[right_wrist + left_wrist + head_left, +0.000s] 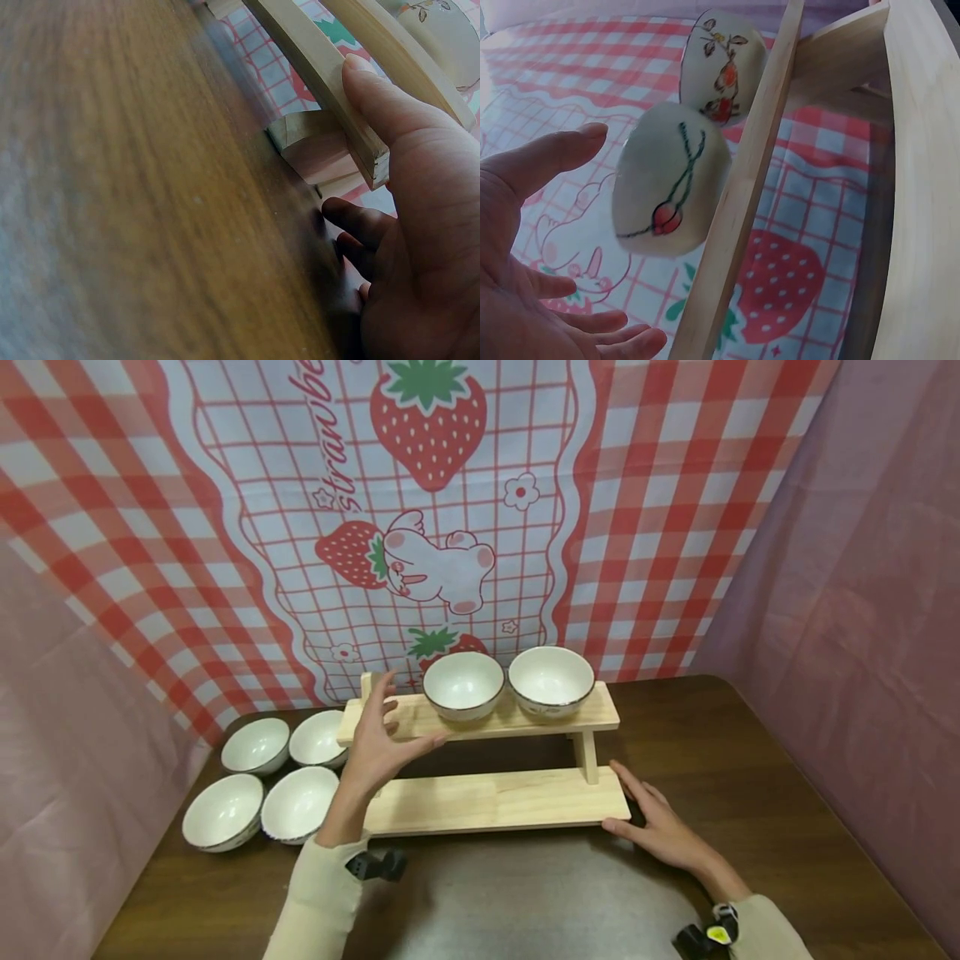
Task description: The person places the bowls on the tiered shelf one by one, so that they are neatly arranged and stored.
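Note:
A two-tier wooden shelf [487, 802] stands on the table. On its upper board sit two white bowls side by side, a left bowl [463, 687] and a right bowl [551, 681]; painted flowers show on the left one [673, 180] in the left wrist view. My left hand [378, 739] is held over the upper board's left part, fingers and thumb spread, with a gap to the nearer bowl. At the lower board's right end, my right hand [660, 827] holds the board's end, its thumb [375, 86] against the edge.
Several more white bowls [225, 810] stand together on the table's left side, one partly behind my left arm. The brown table [525, 893] reaches to a red checked strawberry cloth [645, 527] at the back. Pink cloth [847, 635] hangs at both sides.

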